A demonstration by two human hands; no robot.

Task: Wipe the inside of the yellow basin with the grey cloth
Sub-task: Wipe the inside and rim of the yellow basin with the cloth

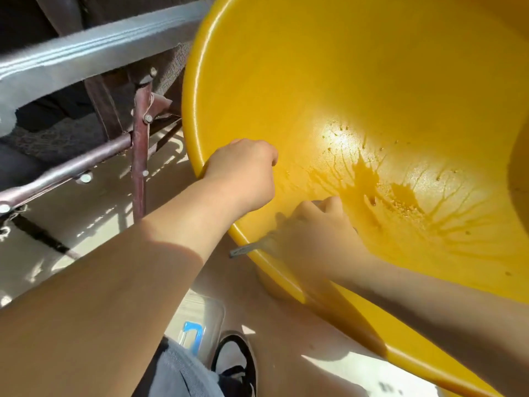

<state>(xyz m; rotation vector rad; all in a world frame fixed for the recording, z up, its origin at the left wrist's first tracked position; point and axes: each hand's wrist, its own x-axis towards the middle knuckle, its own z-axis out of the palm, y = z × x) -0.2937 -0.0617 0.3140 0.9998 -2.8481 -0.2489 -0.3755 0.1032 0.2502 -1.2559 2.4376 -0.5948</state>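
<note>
A large yellow basin (286, 81) is tilted toward me and fills the right of the view. Its inner wall carries dark wet splashes and specks (369, 179). My left hand (243, 176) grips the basin's near-left rim, fingers curled over the edge. My right hand (317, 224) is inside the basin, low on the near wall, pressed on a grey cloth (272, 239). Most of the cloth is hidden under the hand; a grey tag (243, 250) pokes out over the rim.
A maroon metal frame with bolts (140, 156) and a grey rail (86, 55) stand to the left of the basin. On the tan floor lie a clear plastic container (197, 325) and my black-and-white shoe (234, 362).
</note>
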